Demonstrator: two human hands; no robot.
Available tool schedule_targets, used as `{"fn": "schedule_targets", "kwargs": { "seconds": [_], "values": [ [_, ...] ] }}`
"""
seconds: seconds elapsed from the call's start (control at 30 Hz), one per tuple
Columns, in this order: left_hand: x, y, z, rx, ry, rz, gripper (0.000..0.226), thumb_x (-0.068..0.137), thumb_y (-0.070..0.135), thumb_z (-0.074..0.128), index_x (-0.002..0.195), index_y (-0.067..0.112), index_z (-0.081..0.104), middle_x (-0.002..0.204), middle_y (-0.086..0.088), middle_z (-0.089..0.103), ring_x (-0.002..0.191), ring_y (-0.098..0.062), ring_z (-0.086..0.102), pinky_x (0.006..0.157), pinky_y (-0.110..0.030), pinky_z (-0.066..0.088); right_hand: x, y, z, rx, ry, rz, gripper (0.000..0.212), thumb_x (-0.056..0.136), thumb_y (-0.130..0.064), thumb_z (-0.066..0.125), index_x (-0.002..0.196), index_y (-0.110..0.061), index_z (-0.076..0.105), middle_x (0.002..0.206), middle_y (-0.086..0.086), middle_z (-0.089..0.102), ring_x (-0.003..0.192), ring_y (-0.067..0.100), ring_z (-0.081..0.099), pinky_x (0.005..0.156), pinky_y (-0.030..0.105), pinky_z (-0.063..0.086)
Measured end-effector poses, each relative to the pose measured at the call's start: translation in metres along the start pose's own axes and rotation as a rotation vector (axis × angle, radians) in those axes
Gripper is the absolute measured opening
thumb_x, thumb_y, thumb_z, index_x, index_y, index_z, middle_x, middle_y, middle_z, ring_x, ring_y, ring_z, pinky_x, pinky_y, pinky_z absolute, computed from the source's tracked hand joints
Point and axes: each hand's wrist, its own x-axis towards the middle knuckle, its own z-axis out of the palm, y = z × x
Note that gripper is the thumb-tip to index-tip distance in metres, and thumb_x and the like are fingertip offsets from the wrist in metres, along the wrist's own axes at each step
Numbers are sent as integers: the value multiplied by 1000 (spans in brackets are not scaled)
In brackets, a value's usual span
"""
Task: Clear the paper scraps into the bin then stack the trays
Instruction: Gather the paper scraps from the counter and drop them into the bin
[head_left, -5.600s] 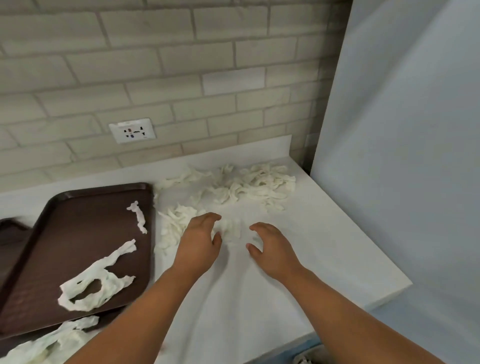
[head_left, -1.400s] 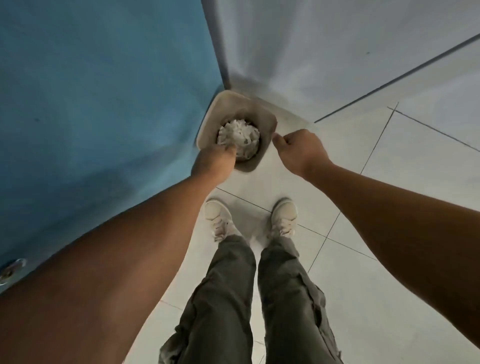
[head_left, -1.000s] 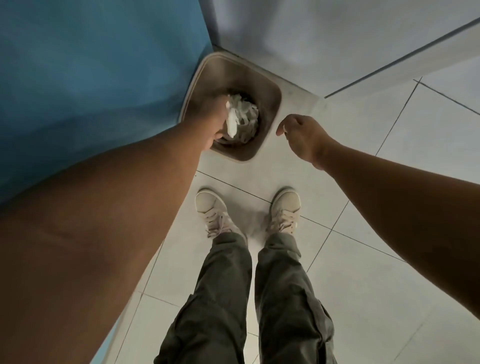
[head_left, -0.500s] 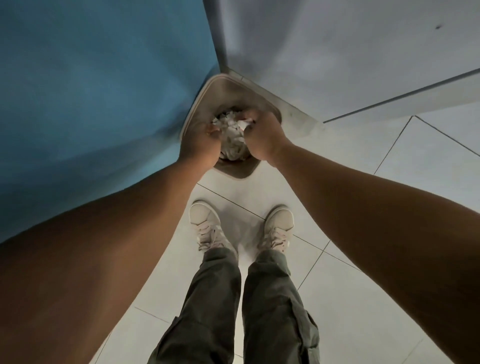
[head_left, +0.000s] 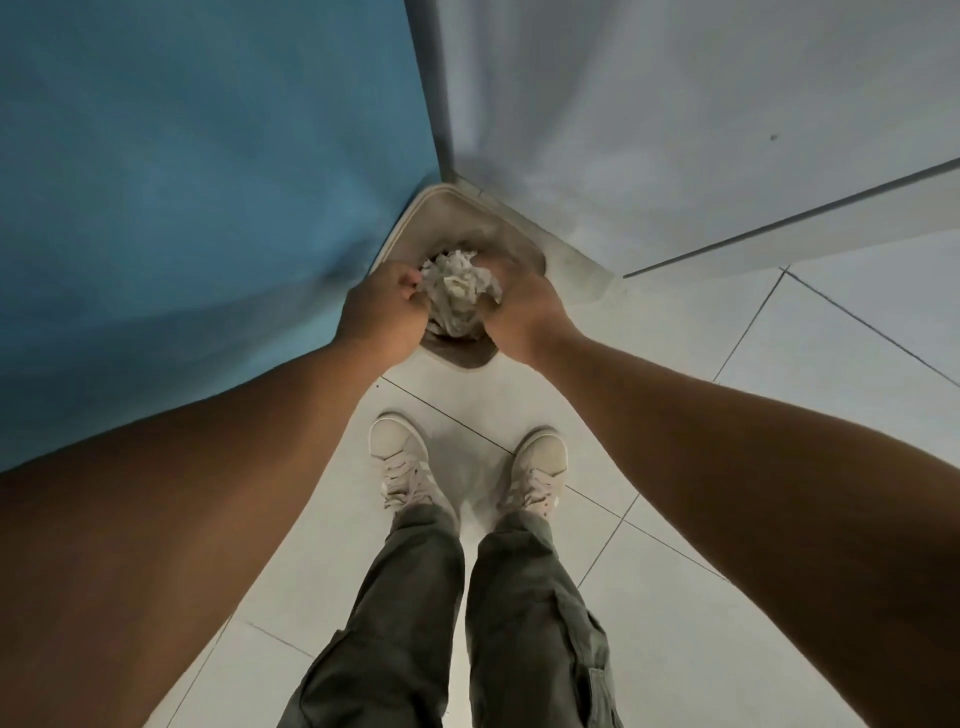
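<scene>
Two bare forearms enter from the lower corners, both cut off by the frame edges above the elbow. Between them hang olive cargo trousers (head_left: 415, 597) of creased woven cloth, cropped at the bottom. Below their cuffs are two pale lace-up shoes (head_left: 400, 457), side by side on a floor (head_left: 727, 597) of large glossy white tiles with thin dark joints.

Further out, the left hand (head_left: 382, 306) and the right hand (head_left: 519, 312) meet over the bin (head_left: 467, 228). Each hand clasps one side of a crumpled wad of white paper scraps (head_left: 457, 291). The left hand's curled knuckles press into the wad. The right hand's fingertips are buried in the paper and slightly blurred.

The wad is soft, wrinkled and roughly ball-shaped, and sits at the bin's mouth. Whether it rests on scraps already inside cannot be told.

The bin is beige with a rounded-square rim and a darker inside. Both hands cover its near corners, and its depth is hidden.

It stands in a corner between a matte blue panel (head_left: 182, 182) and a smooth white wall (head_left: 675, 104).
</scene>
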Motion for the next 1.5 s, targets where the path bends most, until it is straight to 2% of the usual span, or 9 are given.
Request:
{"fn": "schedule_targets", "kwargs": {
  "seconds": [0.13, 0.27, 0.37, 0.57, 0.73, 0.87, 1.0, 1.27, 1.5],
  "values": [
    [-43, 41, -29, 59, -8, 118, 25, 92, 18, 55, 116, 17, 63, 117, -4, 68, 106, -23, 62, 84, -23, 43, -49, -18, -47, -53, 94, -47, 48, 89, -20, 56, 136, -24, 52, 139, 4, 53, 126, 26, 50, 105, 29, 38],
    [-94, 90, -70, 90, 15, 236, 27, 89, 18, 60, 115, 16, 63, 115, -7, 66, 105, -27, 62, 90, -39, 53, -100, -58, -103, -56, 169, -109, 42, 89, -18, 58, 131, -18, 56, 132, 5, 56, 123, 26, 51, 104, 32, 40],
    [-137, 130, -106, 122, 84, 299, 28, 90, 18, 59, 117, 16, 62, 116, -7, 64, 107, -27, 59, 89, -37, 50, -135, -93, -139, -74, 215, -193, 39, 87, -19, 58, 127, -20, 58, 127, 4, 57, 120, 25, 52, 101, 35, 43],
    [-221, 191, -174, 136, 173, 420, 40, 96, 23, 53, 136, 24, 52, 129, -2, 58, 122, -20, 49, 99, -31, 43, -215, -152, -197, -160, 258, -303, 41, 95, -21, 55, 136, -20, 53, 147, 8, 45, 137, 25, 38, 111, 34, 32],
    [-278, 230, -236, 132, 311, 535, 43, 97, 34, 52, 139, 29, 46, 138, 0, 53, 130, -18, 45, 106, -36, 42, -273, -194, -244, -206, 327, -408, 43, 97, -27, 54, 140, -27, 49, 152, -1, 38, 140, 17, 33, 107, 21, 24],
    [-316, 248, -284, 132, 463, 602, 43, 96, 33, 53, 137, 21, 51, 136, -2, 55, 129, -20, 45, 106, -34, 38, -302, -236, -283, -164, 390, -505, 43, 98, -30, 52, 140, -28, 48, 152, -2, 39, 141, 15, 32, 115, 32, 29],
    [-355, 249, -324, 103, 596, 606, 42, 96, 27, 57, 136, 16, 53, 134, -2, 57, 126, -23, 45, 103, -31, 36, -326, -285, -305, -127, 394, -616, 44, 99, -33, 48, 142, -24, 46, 152, -2, 40, 142, 15, 33, 117, 37, 29],
    [-406, 210, -401, 56, 818, 480, 42, 99, 33, 53, 139, 22, 50, 140, 5, 53, 132, -13, 40, 108, -22, 31, -346, -386, -290, -147, 289, -880, 45, 98, -34, 52, 141, -29, 45, 150, -7, 40, 140, 9, 32, 114, 26, 26],
    [-420, 143, -455, 66, 951, 350, 41, 99, 42, 49, 136, 26, 53, 140, 8, 55, 132, -13, 44, 108, -34, 41, -340, -458, -239, -233, 156, -1008, 44, 98, -35, 52, 141, -30, 45, 150, -8, 40, 140, 8, 32, 111, 20, 24]
  ]
}}
